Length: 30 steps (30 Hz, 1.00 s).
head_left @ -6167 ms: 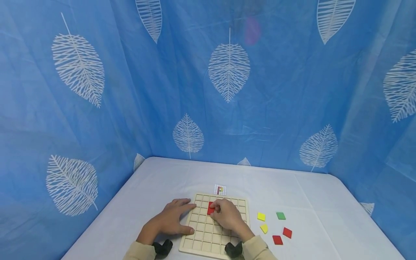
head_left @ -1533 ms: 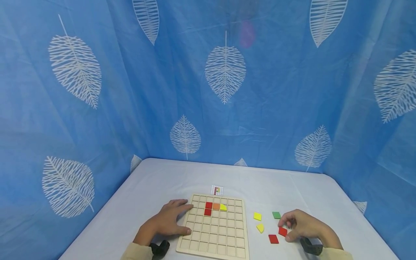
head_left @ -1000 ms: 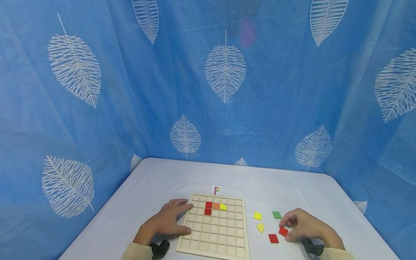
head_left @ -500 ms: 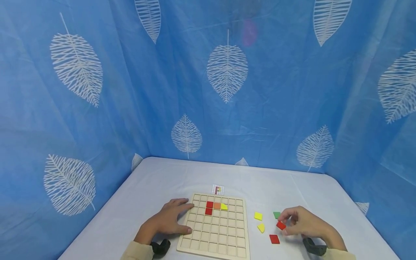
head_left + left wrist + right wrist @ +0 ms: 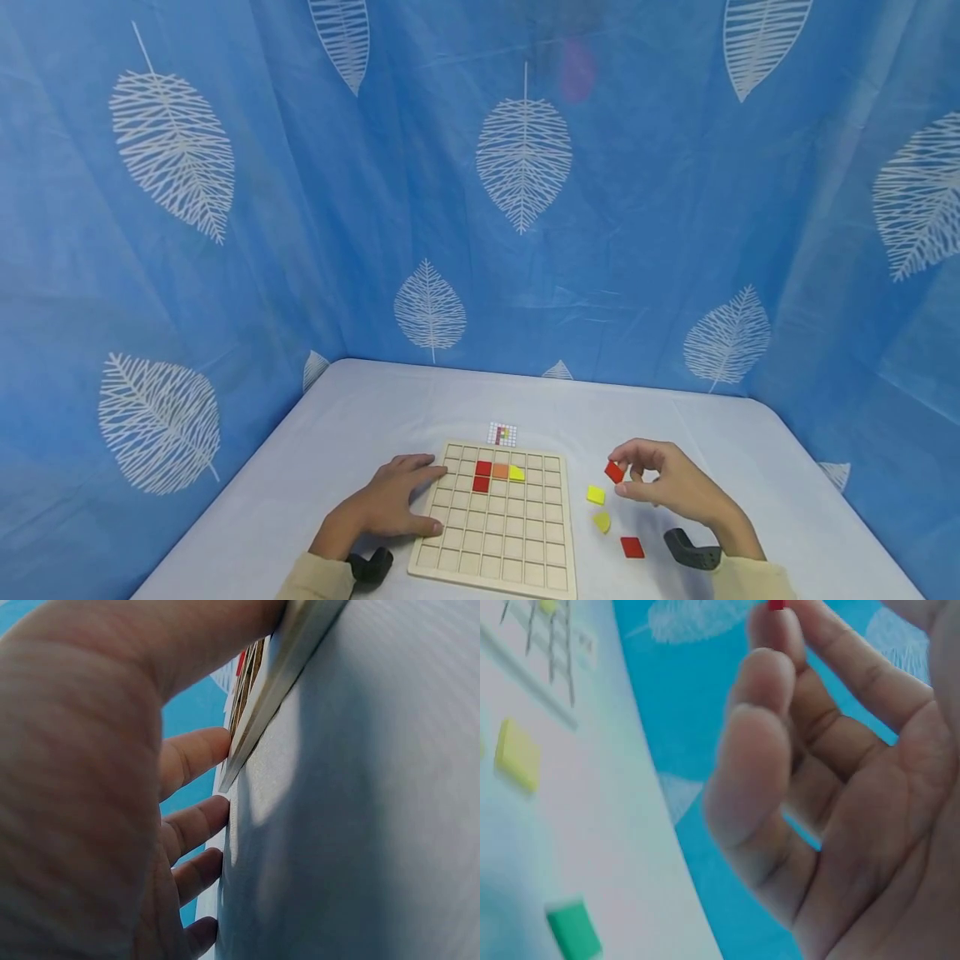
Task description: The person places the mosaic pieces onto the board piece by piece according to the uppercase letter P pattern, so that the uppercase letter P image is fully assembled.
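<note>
Right grip (image 5: 669, 482): thumb and fingers pinching a tilted red tile (image 5: 614, 472) above the worktop (image 5: 390, 400), on the right-edge side of the gridded board (image 5: 495, 525).
Left grip (image 5: 392, 502): fingers spread, touching the board's side facing the worktop's left edge.
Seated pieces: two red tiles (image 5: 481, 484), orange tile (image 5: 500, 472), yellow quarter-round (image 5: 517, 473).
Loose pieces, right of board: yellow square (image 5: 596, 495), second quarter-round (image 5: 602, 522), flat red tile (image 5: 632, 547), green tile (image 5: 574, 930).
Pattern card (image 5: 502, 434): just beyond the board, toward the far edge.

The right grip (image 5: 667, 482), earlier over the board (image 5: 476, 546), now pinches a red tile (image 5: 614, 472) at the lower right of the frame. That tile has left the worktop (image 5: 390, 396), shifting up and leftward; the green tile (image 5: 574, 931) is now hidden in the head view.
</note>
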{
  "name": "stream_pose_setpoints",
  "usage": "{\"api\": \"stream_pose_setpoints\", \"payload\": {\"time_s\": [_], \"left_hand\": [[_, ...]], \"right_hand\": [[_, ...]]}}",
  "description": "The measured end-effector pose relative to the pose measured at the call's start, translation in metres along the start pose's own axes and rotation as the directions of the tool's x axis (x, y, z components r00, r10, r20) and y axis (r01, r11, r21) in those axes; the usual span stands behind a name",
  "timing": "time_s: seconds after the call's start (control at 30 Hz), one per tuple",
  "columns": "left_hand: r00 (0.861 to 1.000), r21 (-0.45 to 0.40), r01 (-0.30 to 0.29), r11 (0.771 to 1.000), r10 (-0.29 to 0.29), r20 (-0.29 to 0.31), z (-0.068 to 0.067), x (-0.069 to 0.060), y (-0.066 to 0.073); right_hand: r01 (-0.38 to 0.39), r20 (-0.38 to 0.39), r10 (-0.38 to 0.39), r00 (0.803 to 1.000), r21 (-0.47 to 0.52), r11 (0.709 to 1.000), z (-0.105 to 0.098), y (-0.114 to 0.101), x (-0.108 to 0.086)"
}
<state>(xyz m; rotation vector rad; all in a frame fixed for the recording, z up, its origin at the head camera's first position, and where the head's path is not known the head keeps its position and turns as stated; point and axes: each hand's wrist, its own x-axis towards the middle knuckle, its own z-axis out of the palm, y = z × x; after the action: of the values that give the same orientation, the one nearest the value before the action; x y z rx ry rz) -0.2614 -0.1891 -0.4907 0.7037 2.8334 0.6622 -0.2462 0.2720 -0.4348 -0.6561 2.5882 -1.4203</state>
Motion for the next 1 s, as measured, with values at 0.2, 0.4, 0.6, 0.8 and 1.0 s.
{"api": "stream_pose_setpoints", "payload": {"time_s": [0.2, 0.4, 0.6, 0.8, 1.0], "left_hand": [[1.000, 0.001, 0.009, 1.000, -0.009, 0.001, 0.001, 0.000, 0.000], [1.000, 0.009, 0.000, 1.000, 0.000, -0.002, 0.001, 0.000, -0.001], [1.000, -0.004, 0.010, 1.000, -0.010, 0.000, 0.000, 0.000, -0.001], [1.000, -0.002, 0.013, 1.000, -0.013, -0.006, -0.001, 0.000, 0.000], [1.000, -0.008, 0.010, 1.000, -0.010, 0.005, -0.001, -0.001, 0.001]], "right_hand": [[0.149, -0.102, -0.149, 0.984, -0.003, 0.989, 0.014, -0.013, 0.014], [0.176, -0.114, -0.172, 0.979, 0.032, 0.984, 0.029, -0.024, 0.027], [0.225, -0.122, -0.220, 0.968, 0.026, 0.974, 0.044, -0.034, 0.038], [0.237, -0.142, -0.235, 0.962, -0.003, 0.972, 0.059, -0.041, 0.048], [0.177, -0.180, -0.171, 0.969, 0.017, 0.984, 0.075, -0.053, 0.056]]}}
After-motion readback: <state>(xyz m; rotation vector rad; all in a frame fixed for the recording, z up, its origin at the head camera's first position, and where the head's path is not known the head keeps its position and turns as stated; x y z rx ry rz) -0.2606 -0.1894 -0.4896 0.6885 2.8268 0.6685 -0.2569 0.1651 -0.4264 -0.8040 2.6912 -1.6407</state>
